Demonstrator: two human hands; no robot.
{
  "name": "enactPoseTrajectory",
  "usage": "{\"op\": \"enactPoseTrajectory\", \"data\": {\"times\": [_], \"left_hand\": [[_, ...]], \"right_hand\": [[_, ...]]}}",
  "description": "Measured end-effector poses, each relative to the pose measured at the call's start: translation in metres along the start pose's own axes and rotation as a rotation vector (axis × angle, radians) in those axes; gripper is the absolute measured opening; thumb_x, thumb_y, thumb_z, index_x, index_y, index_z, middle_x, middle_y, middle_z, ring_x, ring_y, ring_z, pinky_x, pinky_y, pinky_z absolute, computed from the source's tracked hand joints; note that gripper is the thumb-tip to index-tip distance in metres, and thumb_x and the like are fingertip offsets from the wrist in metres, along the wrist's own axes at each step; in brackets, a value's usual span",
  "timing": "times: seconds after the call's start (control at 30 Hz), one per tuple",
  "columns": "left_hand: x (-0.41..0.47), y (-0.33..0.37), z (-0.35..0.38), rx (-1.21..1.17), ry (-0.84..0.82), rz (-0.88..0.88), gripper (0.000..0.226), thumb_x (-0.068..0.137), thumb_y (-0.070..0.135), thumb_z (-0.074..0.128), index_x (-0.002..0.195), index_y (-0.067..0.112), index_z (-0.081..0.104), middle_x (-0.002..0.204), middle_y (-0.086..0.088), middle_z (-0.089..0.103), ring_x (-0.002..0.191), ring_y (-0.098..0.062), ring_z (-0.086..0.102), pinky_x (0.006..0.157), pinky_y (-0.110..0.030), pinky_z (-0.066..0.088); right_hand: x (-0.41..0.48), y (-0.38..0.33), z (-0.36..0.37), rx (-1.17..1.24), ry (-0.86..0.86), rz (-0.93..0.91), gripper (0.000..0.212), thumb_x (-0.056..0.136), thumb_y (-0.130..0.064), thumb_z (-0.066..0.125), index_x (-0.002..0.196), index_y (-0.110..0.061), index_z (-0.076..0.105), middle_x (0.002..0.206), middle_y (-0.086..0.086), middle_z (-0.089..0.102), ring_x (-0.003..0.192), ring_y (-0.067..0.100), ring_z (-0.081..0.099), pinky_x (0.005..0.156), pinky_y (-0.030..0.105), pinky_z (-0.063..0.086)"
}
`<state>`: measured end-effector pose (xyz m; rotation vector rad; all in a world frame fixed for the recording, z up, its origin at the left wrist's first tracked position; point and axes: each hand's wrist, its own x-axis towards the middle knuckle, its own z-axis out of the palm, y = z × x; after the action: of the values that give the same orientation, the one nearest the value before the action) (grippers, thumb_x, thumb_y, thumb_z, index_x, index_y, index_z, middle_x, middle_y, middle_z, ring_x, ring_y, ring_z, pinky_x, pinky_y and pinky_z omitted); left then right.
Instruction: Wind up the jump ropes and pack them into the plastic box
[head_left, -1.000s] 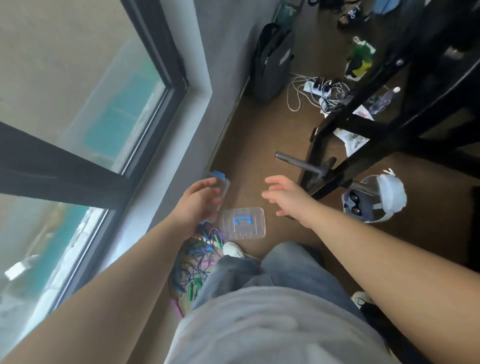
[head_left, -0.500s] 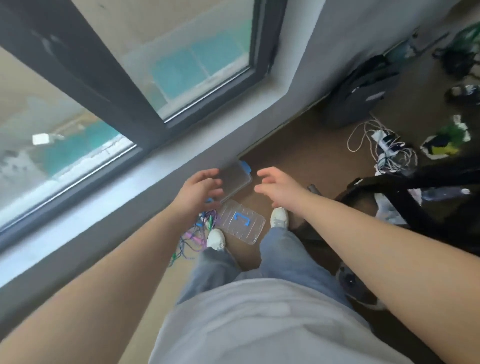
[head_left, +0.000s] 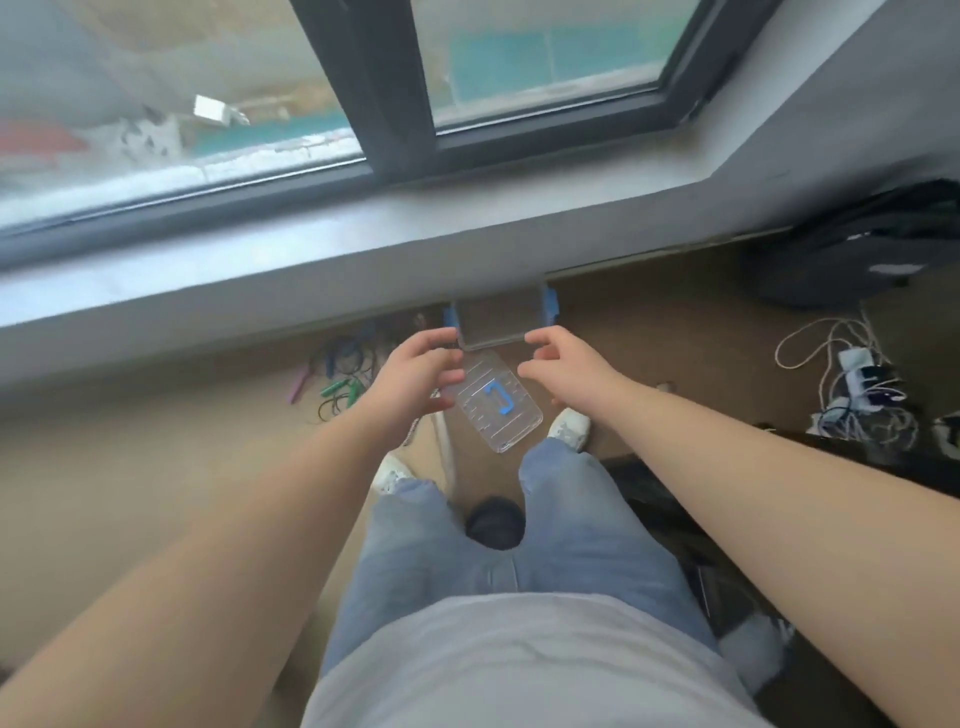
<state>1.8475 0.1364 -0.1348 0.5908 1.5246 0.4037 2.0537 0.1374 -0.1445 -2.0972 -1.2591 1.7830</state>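
Note:
A clear plastic box (head_left: 497, 321) with blue side latches stands on the brown floor against the wall under the window. Its clear lid (head_left: 498, 404) with a blue handle lies flat just in front of it, between my shoes. A tangle of jump ropes (head_left: 340, 375) with green, pink and blue handles lies on the floor to the left of the box. My left hand (head_left: 410, 379) and my right hand (head_left: 566, 371) hover above the lid on either side of the box's near edge, fingers loosely spread, holding nothing.
A grey window sill (head_left: 260, 265) juts out over the box. A black bag (head_left: 862, 249) leans at the right wall, with white cables and a power strip (head_left: 852, 384) on the floor. A dark frame (head_left: 779, 467) stands at the right, close to my leg.
The view has swung left to face the window squarely. Both hands have come closer together and now hang over the box's near edge and the lid.

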Motion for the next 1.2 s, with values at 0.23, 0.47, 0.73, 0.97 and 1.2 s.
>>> {"op": "enactPoseTrajectory", "data": {"times": [0.23, 0.47, 0.73, 0.97, 1.2], "left_hand": [[0.007, -0.053, -0.050, 0.030, 0.000, -0.056, 0.029, 0.094, 0.018, 0.057, 0.120, 0.030, 0.062, 0.110, 0.002, 0.069, 0.089, -0.012, 0.067, 0.085, -0.039, 0.056], [0.034, -0.090, -0.071, 0.004, 0.049, -0.051, 0.028, 0.094, 0.021, 0.056, 0.119, 0.033, 0.062, 0.119, 0.001, 0.067, 0.102, -0.015, 0.068, 0.085, -0.040, 0.057], [0.155, -0.180, -0.069, -0.067, 0.108, -0.126, 0.030, 0.095, 0.019, 0.053, 0.122, 0.031, 0.060, 0.113, 0.004, 0.066, 0.095, -0.012, 0.067, 0.072, -0.032, 0.052], [0.220, -0.233, -0.078, -0.096, 0.163, -0.190, 0.029, 0.095, 0.021, 0.052, 0.121, 0.031, 0.059, 0.114, 0.002, 0.065, 0.095, -0.012, 0.066, 0.076, -0.033, 0.052], [0.319, -0.283, -0.068, -0.094, 0.144, -0.229, 0.032, 0.094, 0.019, 0.054, 0.123, 0.031, 0.061, 0.127, 0.001, 0.061, 0.099, -0.012, 0.066, 0.077, -0.032, 0.055]], "right_hand": [[0.010, 0.008, 0.078, -0.016, -0.013, 0.035, 0.050, 0.091, -0.027, 0.065, 0.138, -0.026, 0.049, 0.130, 0.000, 0.053, 0.101, 0.021, 0.058, 0.087, 0.038, 0.051], [0.041, 0.012, 0.125, -0.029, -0.077, 0.042, 0.048, 0.091, -0.029, 0.064, 0.137, -0.028, 0.049, 0.124, -0.001, 0.054, 0.114, 0.022, 0.057, 0.102, 0.045, 0.049], [0.172, 0.074, 0.181, -0.130, -0.127, 0.096, 0.046, 0.090, -0.026, 0.065, 0.134, -0.026, 0.051, 0.106, -0.006, 0.052, 0.094, 0.018, 0.055, 0.094, 0.039, 0.052], [0.244, 0.112, 0.213, -0.212, -0.188, 0.100, 0.050, 0.093, -0.025, 0.061, 0.141, -0.023, 0.047, 0.112, -0.002, 0.056, 0.086, 0.017, 0.056, 0.080, 0.034, 0.048], [0.340, 0.154, 0.246, -0.262, -0.234, 0.103, 0.051, 0.092, -0.029, 0.061, 0.141, -0.025, 0.046, 0.119, -0.001, 0.054, 0.104, 0.019, 0.058, 0.074, 0.028, 0.042]]}}
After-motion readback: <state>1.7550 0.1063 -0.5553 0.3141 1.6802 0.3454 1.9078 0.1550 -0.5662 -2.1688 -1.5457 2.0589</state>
